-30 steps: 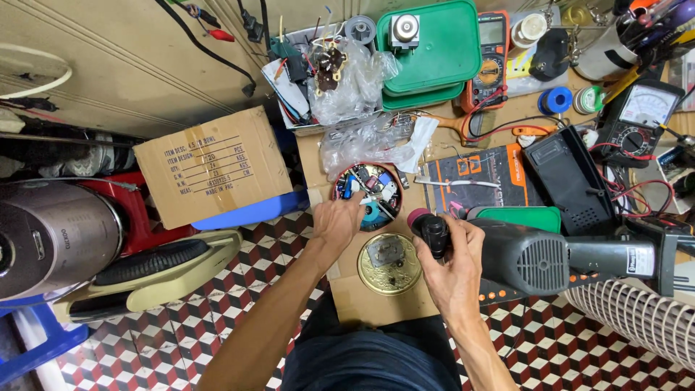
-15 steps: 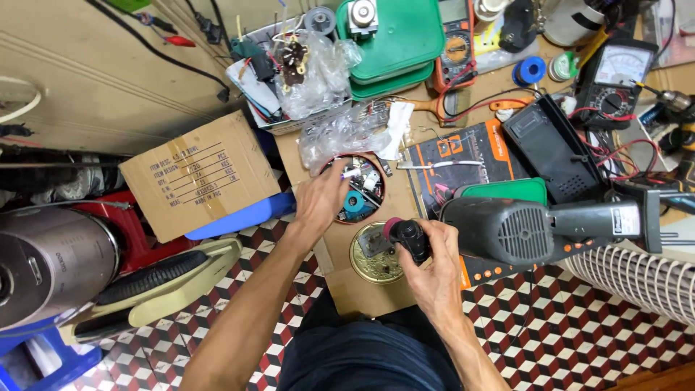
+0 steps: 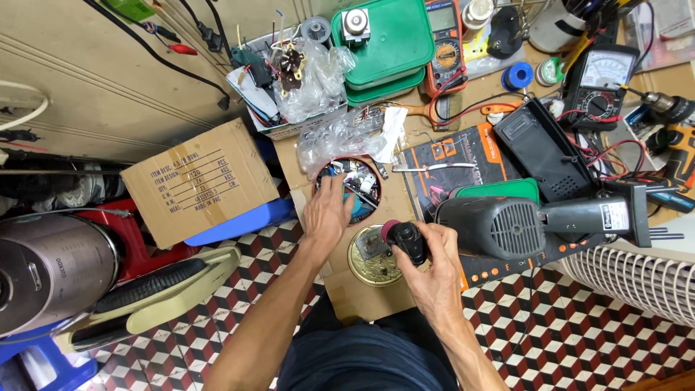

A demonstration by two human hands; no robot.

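My right hand (image 3: 433,266) grips a small black part with a dark red end (image 3: 403,238) just above a round brass-coloured lid (image 3: 368,258) that lies on a cardboard sheet (image 3: 362,300). My left hand (image 3: 327,210) reaches into a round tin (image 3: 365,190) filled with small electronic parts, fingers dipped among them. Whether those fingers pinch anything is hidden. A grey and black fan motor housing (image 3: 499,226) lies immediately right of my right hand.
A cardboard box (image 3: 192,181) sits at left, beside a grey rice cooker (image 3: 51,268). Green plastic cases (image 3: 391,40), an orange multimeter (image 3: 443,43), an analogue meter (image 3: 597,83), clear bags of parts (image 3: 340,134) and tangled wires crowd the back. A white fan grille (image 3: 637,279) is at right.
My left hand has gone forward from the tin's near edge into the tin. My right hand keeps the black part over the brass lid. The view shifted slightly.
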